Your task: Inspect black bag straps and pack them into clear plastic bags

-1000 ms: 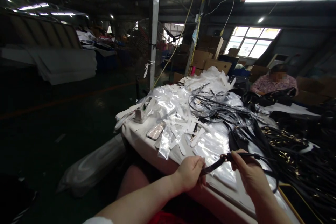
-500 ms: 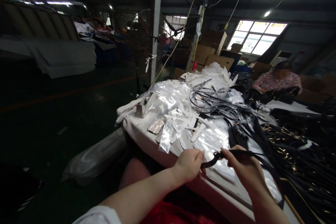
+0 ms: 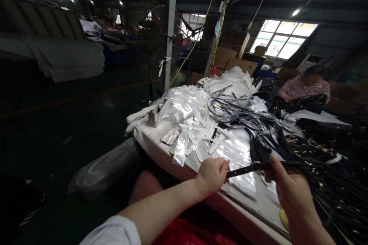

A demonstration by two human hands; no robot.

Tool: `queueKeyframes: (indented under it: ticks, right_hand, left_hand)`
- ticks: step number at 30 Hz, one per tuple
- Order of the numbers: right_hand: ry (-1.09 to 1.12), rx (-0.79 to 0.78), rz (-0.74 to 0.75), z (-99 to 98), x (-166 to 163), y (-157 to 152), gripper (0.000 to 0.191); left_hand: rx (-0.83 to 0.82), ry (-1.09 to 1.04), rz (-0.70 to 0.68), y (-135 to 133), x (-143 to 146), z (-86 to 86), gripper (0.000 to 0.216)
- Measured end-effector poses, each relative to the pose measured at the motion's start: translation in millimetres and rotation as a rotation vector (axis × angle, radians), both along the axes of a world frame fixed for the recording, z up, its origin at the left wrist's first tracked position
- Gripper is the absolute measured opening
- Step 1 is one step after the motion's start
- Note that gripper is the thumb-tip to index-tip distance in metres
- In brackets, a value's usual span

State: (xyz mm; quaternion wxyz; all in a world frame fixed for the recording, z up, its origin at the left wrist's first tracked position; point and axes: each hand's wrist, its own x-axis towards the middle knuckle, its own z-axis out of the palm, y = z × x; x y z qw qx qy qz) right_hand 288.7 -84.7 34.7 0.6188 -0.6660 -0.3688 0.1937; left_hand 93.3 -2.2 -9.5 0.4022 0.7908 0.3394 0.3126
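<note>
A black strap (image 3: 244, 170) with small punched holes stretches between my two hands over the table's front edge. My left hand (image 3: 213, 174) is closed round its left end. Farther right, my right hand (image 3: 293, 183) pinches the strap between thumb and fingers. Under and behind the strap lie clear plastic bags (image 3: 240, 157). White notched strips (image 3: 198, 149) are scattered beyond my left hand. To the right of my right hand spreads a large heap of black straps (image 3: 324, 172) with gold-coloured metal fittings.
Coiled straps in clear wrap (image 3: 232, 109) lie mid-table. A phone-like object (image 3: 171, 136) and a small metal block (image 3: 152, 119) are near the left corner. Across the table sits another person (image 3: 304, 86). A metal post (image 3: 169, 30) stands behind; a wrapped roll (image 3: 100, 170) lies on the floor.
My right hand has moved right along the strap, away from my left hand. The strap, curved before, is now pulled straight, with more of it showing between the hands.
</note>
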Motion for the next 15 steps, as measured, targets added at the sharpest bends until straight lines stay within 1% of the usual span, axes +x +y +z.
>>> queueKeyframes:
  ticks: [1, 4, 6, 8, 12, 15]
  right_hand:
    - [-0.012, -0.015, -0.033, 2.3, 3.7, -1.0, 0.042]
    - [-0.126, -0.147, -0.150, 11.7, 7.8, -3.3, 0.045]
    - [-0.184, -0.205, -0.160, 20.6, 6.8, -3.2, 0.046]
    - [-0.232, -0.220, -0.116, 31.6, 5.4, -1.3, 0.048]
    - [-0.342, -0.189, 0.000, 56.2, 0.7, 5.5, 0.052]
    - [-0.382, -0.188, 0.090, 69.9, -6.1, 10.6, 0.054]
  left_hand:
    - [-0.012, -0.025, -0.046, -0.5, -1.3, 1.6, 0.044]
    - [-0.067, -0.062, -0.179, -4.4, -5.1, 9.6, 0.044]
    - [-0.112, -0.075, -0.248, -7.7, -5.5, 16.5, 0.046]
    - [-0.134, -0.095, -0.265, -9.9, -3.0, 23.7, 0.049]
    - [-0.151, -0.149, -0.200, -7.7, 8.4, 38.4, 0.057]
    - [-0.161, -0.178, -0.189, -1.9, 18.3, 47.3, 0.058]
